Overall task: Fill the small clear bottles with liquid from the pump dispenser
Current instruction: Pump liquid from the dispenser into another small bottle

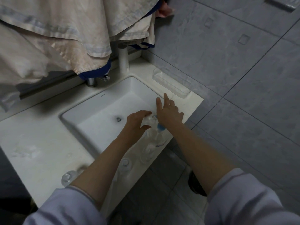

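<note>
While blurred, perhaps three bottles [125, 163].

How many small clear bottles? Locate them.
3 bottles: one in the left hand, one on the counter beside the left forearm, one nearer the left sleeve. Arms may hide more.

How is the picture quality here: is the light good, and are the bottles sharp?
Head view: dim, flat light; wide-angle bending at the edges; the clear bottle in the left hand is soft and hard to outline; the right hand covers the pump.
</note>
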